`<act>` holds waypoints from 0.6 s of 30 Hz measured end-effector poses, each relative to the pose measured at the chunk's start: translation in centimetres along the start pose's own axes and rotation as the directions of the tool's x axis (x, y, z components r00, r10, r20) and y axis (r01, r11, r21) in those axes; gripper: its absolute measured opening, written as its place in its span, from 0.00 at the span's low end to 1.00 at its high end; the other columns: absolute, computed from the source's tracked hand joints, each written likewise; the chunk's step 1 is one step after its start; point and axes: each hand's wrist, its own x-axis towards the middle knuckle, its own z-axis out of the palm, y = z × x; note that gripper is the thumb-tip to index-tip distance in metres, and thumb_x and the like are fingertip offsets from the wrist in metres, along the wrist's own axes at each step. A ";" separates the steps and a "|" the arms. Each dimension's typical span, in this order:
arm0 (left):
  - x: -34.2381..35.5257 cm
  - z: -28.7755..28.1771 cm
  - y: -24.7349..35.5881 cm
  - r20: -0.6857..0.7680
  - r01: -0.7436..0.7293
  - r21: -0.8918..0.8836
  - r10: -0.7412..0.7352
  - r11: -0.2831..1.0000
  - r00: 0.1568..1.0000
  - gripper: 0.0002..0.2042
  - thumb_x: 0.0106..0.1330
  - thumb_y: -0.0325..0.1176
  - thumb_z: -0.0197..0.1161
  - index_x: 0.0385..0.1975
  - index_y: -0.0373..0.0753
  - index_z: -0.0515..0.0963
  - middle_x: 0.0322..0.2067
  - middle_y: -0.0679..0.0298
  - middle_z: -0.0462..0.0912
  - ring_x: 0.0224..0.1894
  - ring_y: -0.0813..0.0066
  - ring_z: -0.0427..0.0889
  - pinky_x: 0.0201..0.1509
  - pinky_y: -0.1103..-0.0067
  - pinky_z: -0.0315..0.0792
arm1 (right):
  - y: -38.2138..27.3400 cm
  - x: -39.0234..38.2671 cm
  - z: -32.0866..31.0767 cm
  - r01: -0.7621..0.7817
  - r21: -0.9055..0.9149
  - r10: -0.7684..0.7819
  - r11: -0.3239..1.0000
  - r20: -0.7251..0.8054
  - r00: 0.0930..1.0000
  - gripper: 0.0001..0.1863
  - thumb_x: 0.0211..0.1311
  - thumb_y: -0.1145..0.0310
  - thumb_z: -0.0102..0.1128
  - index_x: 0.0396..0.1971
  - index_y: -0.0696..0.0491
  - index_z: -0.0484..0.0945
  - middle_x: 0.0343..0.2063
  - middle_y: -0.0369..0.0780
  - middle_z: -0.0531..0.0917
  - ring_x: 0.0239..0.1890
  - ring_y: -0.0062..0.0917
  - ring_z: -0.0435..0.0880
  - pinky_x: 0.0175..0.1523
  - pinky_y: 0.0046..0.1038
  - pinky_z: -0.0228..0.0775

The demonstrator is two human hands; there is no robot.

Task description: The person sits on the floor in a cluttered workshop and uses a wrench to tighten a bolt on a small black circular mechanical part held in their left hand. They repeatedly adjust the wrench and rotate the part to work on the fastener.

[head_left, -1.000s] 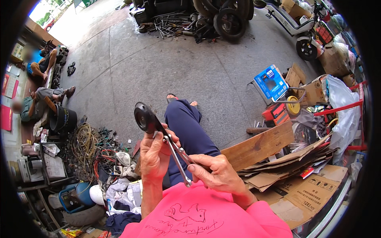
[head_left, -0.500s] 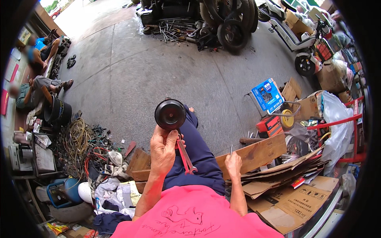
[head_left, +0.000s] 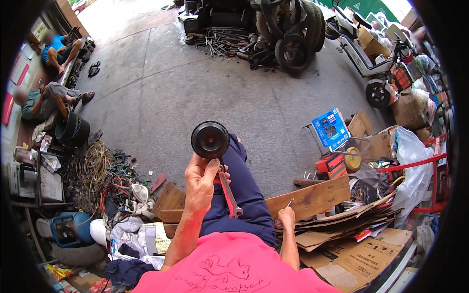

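My left hand (head_left: 199, 183) is closed around a black round disc-shaped part (head_left: 210, 140), which looks like a vehicle horn, with its face turned up. A combination wrench (head_left: 228, 195) hangs from the same grip, its ring end by my thumb and its open jaw over my dark blue trousers (head_left: 256, 207). Red shows along the wrench's side. Lower right, my right hand (head_left: 286, 217) is closed beside a wooden plank (head_left: 317, 196). A thin metal shaft (head_left: 290, 202) pokes out of it; the rest of that tool is hidden by the fingers.
Tangled wires (head_left: 93, 168) and rags (head_left: 141, 237) lie at left, near a black bucket (head_left: 72, 129). Flattened cardboard (head_left: 359, 254), a red case (head_left: 330, 166) and a blue box (head_left: 331, 129) are at right. Two people sit at far left. Wheels (head_left: 294, 52) and a white scooter (head_left: 359, 56) stand beyond.
My right hand has shifted slightly down and turned, so the thin shaft now slants to the right. The left hand keeps the disc and wrench almost still. The view has tilted a little.
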 end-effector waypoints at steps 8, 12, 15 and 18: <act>-0.2 0.7 0.7 0.025 -0.015 0.014 0.015 1.000 1.000 0.12 0.69 0.33 0.58 0.49 0.37 0.72 0.30 0.66 0.77 0.27 0.80 0.80 0.30 0.80 0.80 | 1.0 1.2 -1.0 0.235 -0.281 -0.292 0.931 -0.182 0.939 0.22 0.61 0.52 0.53 0.34 0.58 0.82 0.39 0.53 0.83 0.46 0.44 0.82 0.50 0.45 0.71; 0.1 0.8 0.3 0.010 -0.110 0.043 0.110 0.993 0.994 0.13 0.69 0.30 0.58 0.51 0.37 0.72 0.30 0.64 0.78 0.29 0.77 0.81 0.31 0.79 0.81 | -5.6 -5.6 -5.4 0.603 0.295 -0.612 0.742 -0.073 0.788 0.24 0.65 0.49 0.52 0.34 0.59 0.79 0.32 0.48 0.84 0.32 0.37 0.85 0.39 0.35 0.75; 0.1 1.4 0.3 0.023 -0.183 0.044 0.182 0.982 0.983 0.13 0.68 0.29 0.59 0.50 0.36 0.72 0.31 0.65 0.79 0.31 0.78 0.81 0.33 0.79 0.81 | -11.3 -14.6 -7.2 0.522 0.743 -0.796 0.419 0.024 0.605 0.19 0.71 0.56 0.50 0.44 0.57 0.76 0.30 0.40 0.84 0.29 0.19 0.83 0.34 0.20 0.75; -0.3 1.9 0.6 0.003 -0.244 0.052 0.244 0.968 0.970 0.12 0.68 0.28 0.59 0.49 0.35 0.73 0.32 0.65 0.80 0.33 0.78 0.81 0.36 0.79 0.80 | -14.2 -19.8 -6.9 0.479 0.829 -0.897 0.289 0.060 0.438 0.15 0.72 0.61 0.50 0.45 0.59 0.75 0.25 0.37 0.81 0.24 0.16 0.79 0.30 0.19 0.72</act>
